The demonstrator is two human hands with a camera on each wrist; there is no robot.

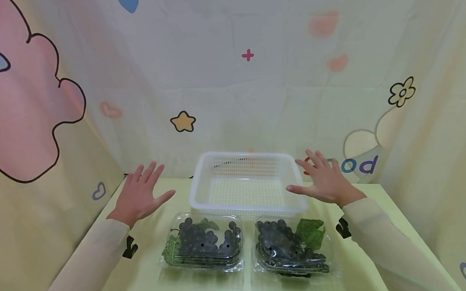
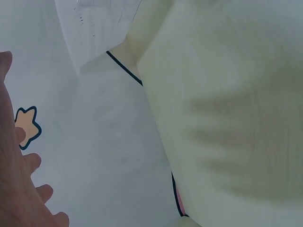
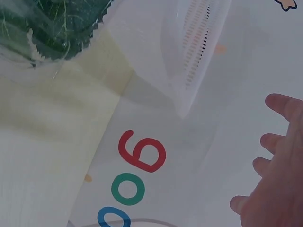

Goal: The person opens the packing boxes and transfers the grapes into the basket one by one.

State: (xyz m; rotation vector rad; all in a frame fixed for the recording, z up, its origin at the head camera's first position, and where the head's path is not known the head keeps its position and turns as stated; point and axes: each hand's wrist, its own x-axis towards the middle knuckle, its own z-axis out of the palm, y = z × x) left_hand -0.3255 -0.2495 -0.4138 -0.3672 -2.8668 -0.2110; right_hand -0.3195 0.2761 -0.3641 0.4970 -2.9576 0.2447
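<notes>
Both hands are raised with fingers spread and hold nothing. To the left of a white plastic basket (image 1: 245, 210) is my left hand (image 1: 141, 193); on its other side, my right hand (image 1: 323, 178) overlaps the basket's right rim with the thumb in the head view. In front of the basket stand two clear plastic boxes. The left box (image 1: 231, 217) holds dark grapes (image 1: 198, 239) and green leaves; the right box (image 1: 332, 264) holds dark grapes (image 1: 279, 240) with a green leaf (image 1: 311, 233). Part of that leaf also shows in the right wrist view.
The boxes and basket rest on a pale yellow table (image 1: 137, 276). Behind it and along both sides hangs a light curtain (image 1: 220, 75) printed with hearts, stars and letters. The basket stands near the table's back edge, close to the curtain.
</notes>
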